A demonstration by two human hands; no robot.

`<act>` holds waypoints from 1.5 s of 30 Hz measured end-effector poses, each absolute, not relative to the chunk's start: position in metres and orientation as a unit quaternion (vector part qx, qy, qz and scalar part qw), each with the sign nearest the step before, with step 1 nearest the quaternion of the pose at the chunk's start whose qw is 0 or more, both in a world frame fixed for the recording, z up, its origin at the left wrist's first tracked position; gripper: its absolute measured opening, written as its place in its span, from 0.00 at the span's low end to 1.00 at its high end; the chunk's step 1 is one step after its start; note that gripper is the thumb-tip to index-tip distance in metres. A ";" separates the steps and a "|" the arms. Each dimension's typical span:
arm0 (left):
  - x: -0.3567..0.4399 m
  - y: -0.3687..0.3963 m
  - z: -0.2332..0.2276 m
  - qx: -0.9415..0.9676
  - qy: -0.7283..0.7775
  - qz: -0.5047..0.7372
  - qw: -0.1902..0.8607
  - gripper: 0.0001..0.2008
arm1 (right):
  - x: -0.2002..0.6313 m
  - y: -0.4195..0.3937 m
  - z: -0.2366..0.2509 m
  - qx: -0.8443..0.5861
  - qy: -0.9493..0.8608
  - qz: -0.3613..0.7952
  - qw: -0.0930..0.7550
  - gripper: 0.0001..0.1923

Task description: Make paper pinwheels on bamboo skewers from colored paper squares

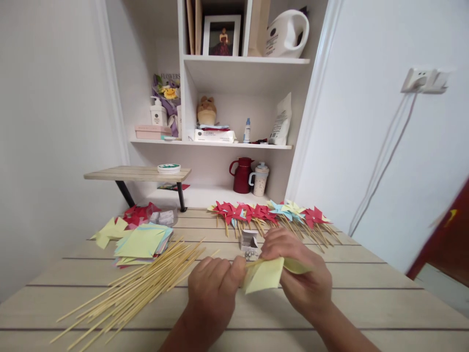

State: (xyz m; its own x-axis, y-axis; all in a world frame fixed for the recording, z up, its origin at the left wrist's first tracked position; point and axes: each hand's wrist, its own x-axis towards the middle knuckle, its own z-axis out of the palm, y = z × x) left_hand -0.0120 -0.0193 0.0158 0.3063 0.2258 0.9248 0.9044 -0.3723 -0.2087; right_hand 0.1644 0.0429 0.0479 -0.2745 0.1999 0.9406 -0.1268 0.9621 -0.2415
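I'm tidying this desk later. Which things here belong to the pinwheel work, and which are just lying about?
In use: yellow paper held by left hand and right hand; sticks; paper stack; pin box; finished pinwheels.

Lying about: red jug; cup; plush toy; photo frame.

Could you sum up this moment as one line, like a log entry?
left hand: pinching yellow paper piece | right hand: holding same piece | nearby: wooden sticks, paper stack, finished pinwheels, small box
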 end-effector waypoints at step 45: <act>-0.014 0.008 0.004 -0.237 -0.423 -0.736 -0.472 0.16 | 0.111 0.044 -0.005 -0.244 -0.685 0.627 0.279 0.19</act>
State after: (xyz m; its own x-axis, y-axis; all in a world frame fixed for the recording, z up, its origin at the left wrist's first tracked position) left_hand -0.0142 0.0081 0.0045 -0.4416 0.8958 -0.0501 -0.4949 -0.1966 0.8464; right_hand 0.1111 0.0442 -0.0048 -0.7247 0.6847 0.0767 -0.0155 0.0951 -0.9953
